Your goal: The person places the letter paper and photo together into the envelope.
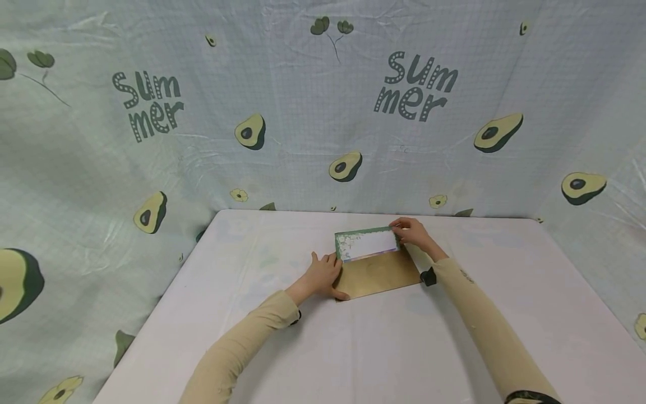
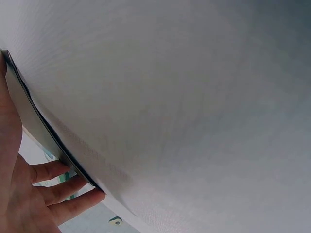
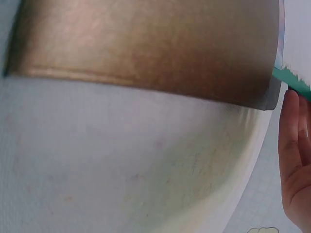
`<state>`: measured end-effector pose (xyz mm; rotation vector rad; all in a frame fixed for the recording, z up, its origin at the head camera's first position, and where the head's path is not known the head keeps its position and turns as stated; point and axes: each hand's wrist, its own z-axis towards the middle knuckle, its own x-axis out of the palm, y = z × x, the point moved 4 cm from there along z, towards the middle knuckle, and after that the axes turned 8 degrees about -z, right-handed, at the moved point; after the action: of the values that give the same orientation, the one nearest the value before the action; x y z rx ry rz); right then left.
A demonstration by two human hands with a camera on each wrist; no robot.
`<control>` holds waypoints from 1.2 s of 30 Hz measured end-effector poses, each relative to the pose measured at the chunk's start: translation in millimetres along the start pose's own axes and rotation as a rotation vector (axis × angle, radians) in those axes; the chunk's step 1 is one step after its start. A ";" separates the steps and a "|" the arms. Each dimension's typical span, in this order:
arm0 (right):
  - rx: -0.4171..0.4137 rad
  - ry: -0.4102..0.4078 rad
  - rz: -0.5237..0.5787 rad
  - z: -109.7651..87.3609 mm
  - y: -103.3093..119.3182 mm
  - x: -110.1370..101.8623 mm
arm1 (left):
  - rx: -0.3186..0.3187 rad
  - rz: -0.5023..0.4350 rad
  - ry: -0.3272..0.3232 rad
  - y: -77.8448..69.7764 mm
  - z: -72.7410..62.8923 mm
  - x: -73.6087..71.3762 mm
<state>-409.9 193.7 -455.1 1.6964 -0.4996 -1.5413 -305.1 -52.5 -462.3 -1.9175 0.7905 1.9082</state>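
A gold-brown envelope (image 1: 378,274) lies on the table, slightly slanted. From its far side sticks out a white card (image 1: 370,244) with a green border and pale floral print on the left. My left hand (image 1: 323,274) holds the envelope's left edge, the fingers near its upper corner and the thumb at the lower one; the left wrist view shows the fingertips (image 2: 82,204) at that edge. My right hand (image 1: 411,232) pinches the card's far right corner. In the right wrist view the fingers (image 3: 291,116) meet the green border, and part of that hand is cut off.
The white table (image 1: 282,359) extends around the envelope on all sides. Behind it hangs a pale curtain (image 1: 298,84) printed with avocados and lettering, close to the table's far edge. A dark band (image 1: 428,276) sits at the right wrist.
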 end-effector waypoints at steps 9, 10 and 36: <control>-0.070 0.075 -0.043 -4.4 -2.5 -3.4 | 0.007 0.014 -0.011 -0.9 -1.1 -2.9; -0.070 0.077 -0.062 -4.4 -2.7 -3.4 | 0.007 0.015 -0.011 -0.8 -0.9 -3.0; -0.145 0.145 -0.233 -6.8 0.1 11.8 | 0.015 0.009 -0.012 -1.6 -1.1 -3.2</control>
<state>-401.1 186.9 -463.0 1.7846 -0.1157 -1.5603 -303.1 -51.4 -459.3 -1.8947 0.8095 1.9122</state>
